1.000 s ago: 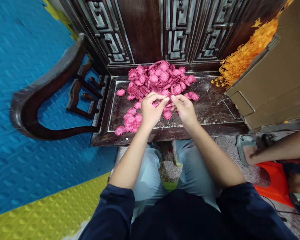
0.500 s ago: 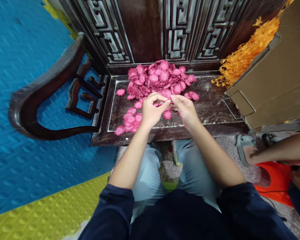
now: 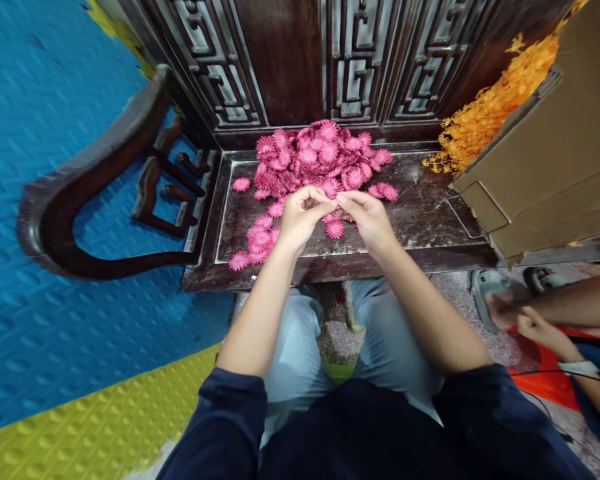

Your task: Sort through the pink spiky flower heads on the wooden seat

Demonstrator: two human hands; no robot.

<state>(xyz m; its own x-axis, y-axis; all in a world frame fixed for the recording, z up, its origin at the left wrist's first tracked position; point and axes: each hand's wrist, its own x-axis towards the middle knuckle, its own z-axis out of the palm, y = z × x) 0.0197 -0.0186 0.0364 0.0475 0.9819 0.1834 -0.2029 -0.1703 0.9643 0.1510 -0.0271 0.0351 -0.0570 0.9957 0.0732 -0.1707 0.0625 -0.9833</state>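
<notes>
A heap of pink fabric flowers point(image 3: 316, 157) lies at the back of a dark wooden chair seat point(image 3: 420, 220). A smaller bunch of pink flowers point(image 3: 258, 241) sits near the seat's front left. My left hand point(image 3: 300, 219) and my right hand point(image 3: 367, 217) meet fingertip to fingertip over the middle of the seat, both pinched on a small pink flower piece between them, which the fingers mostly hide. One loose flower point(image 3: 335, 229) lies just below the fingers.
A cardboard box point(image 3: 545, 160) with orange flower sprigs point(image 3: 485, 110) rests on the seat's right side. The chair's curved arm point(image 3: 80, 193) juts out left over blue floor mats. Another person's arm and hand point(image 3: 540, 320) and an orange object are at the lower right.
My two hands have drawn closer until the fingertips touch. At the lower right the other person's hand has come into view over the orange object.
</notes>
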